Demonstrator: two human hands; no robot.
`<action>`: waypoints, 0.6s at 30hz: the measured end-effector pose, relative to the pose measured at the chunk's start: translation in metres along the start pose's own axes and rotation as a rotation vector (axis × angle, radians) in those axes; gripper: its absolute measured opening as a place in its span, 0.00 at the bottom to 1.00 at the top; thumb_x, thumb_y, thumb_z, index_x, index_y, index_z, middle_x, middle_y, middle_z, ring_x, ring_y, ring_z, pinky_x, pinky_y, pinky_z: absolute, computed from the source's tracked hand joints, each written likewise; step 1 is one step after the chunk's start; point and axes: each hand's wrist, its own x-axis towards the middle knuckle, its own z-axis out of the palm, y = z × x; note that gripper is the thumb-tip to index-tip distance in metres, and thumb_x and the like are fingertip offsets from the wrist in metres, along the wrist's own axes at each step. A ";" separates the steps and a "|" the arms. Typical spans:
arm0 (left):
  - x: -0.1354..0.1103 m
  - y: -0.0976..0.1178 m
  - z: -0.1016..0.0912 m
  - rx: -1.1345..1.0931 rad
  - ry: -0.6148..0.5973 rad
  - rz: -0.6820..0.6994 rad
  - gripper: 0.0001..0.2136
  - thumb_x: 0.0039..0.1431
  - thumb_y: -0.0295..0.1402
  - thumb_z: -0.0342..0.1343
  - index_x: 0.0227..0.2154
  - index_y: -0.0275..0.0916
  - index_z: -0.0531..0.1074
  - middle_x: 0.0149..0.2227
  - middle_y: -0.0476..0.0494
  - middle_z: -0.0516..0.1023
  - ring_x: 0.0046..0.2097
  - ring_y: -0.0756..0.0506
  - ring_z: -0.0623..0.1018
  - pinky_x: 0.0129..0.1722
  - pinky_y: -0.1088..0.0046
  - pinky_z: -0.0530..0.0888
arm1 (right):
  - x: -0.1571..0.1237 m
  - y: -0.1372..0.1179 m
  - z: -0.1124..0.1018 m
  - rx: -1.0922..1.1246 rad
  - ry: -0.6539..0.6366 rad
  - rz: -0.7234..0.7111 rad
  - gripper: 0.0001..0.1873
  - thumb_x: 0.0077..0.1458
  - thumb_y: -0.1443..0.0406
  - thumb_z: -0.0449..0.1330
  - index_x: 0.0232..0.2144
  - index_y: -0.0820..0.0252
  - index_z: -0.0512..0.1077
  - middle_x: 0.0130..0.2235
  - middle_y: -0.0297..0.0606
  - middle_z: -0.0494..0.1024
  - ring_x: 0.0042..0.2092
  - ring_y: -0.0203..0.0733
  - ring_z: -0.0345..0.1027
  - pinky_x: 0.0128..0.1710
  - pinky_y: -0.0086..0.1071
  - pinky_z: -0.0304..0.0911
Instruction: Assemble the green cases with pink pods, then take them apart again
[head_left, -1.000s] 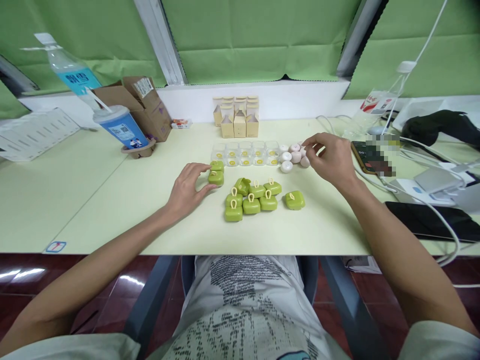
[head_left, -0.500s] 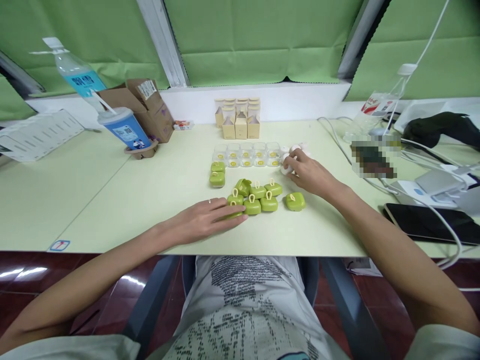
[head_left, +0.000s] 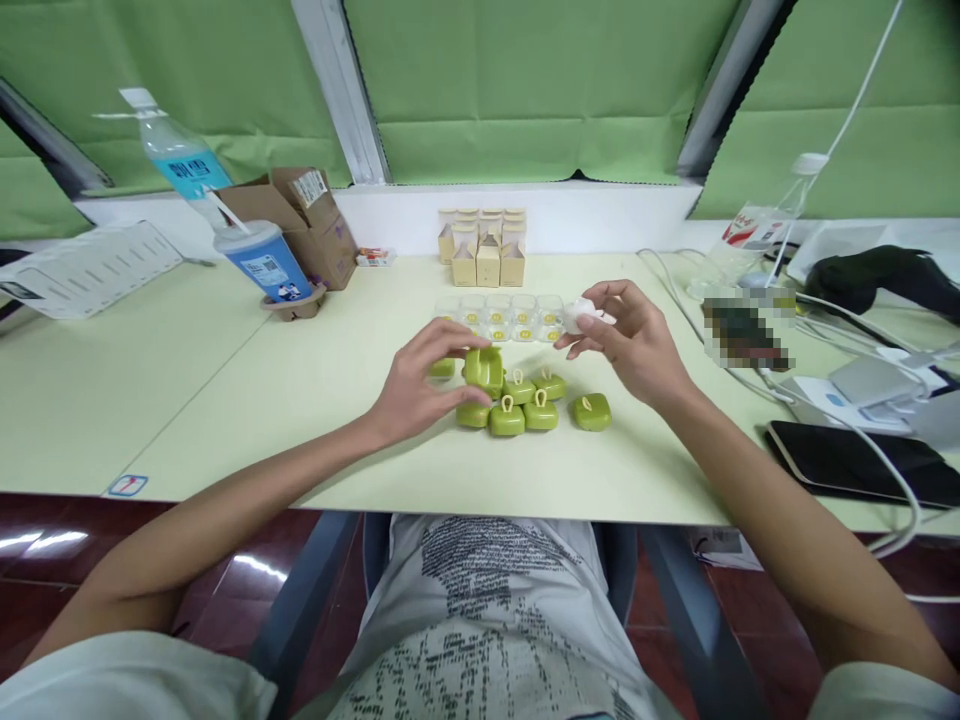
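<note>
Left hand (head_left: 414,385): fingers gripping green case (head_left: 484,372)
Right hand (head_left: 637,345): fingers pinching white piece (head_left: 580,313)
Clear boxes (head_left: 498,316): beyond, partly hidden by left hand

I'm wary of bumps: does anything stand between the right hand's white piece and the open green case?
Nothing visible blocks the gap between the white piece in the right hand and the open green case in the left hand. The clear containers lie just behind it, other green cases just in front.
</note>
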 end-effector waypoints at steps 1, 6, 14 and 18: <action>0.005 -0.005 0.007 -0.089 0.023 -0.054 0.26 0.59 0.49 0.79 0.57 0.48 0.83 0.51 0.42 0.83 0.52 0.44 0.84 0.46 0.66 0.87 | -0.004 -0.005 0.008 0.049 -0.017 -0.001 0.27 0.63 0.43 0.74 0.56 0.43 0.74 0.43 0.32 0.80 0.39 0.43 0.83 0.38 0.39 0.84; 0.007 -0.016 0.033 -0.357 0.032 -0.163 0.24 0.62 0.48 0.78 0.59 0.51 0.84 0.54 0.41 0.83 0.56 0.44 0.85 0.53 0.65 0.87 | -0.020 -0.016 0.039 0.132 -0.036 -0.101 0.21 0.62 0.48 0.77 0.50 0.47 0.79 0.51 0.35 0.84 0.44 0.41 0.83 0.47 0.41 0.86; -0.005 -0.008 0.037 -0.121 0.177 -0.060 0.29 0.57 0.47 0.81 0.60 0.51 0.83 0.54 0.41 0.86 0.57 0.42 0.85 0.54 0.61 0.86 | -0.028 -0.014 0.053 0.113 -0.017 -0.069 0.22 0.60 0.47 0.78 0.49 0.49 0.83 0.53 0.38 0.86 0.45 0.42 0.84 0.47 0.40 0.86; -0.004 -0.009 0.041 -0.029 0.196 -0.007 0.29 0.59 0.49 0.79 0.61 0.49 0.81 0.54 0.41 0.85 0.57 0.42 0.85 0.52 0.61 0.87 | -0.030 -0.011 0.059 0.105 0.017 -0.063 0.25 0.54 0.47 0.82 0.48 0.49 0.84 0.51 0.37 0.87 0.45 0.43 0.85 0.49 0.41 0.86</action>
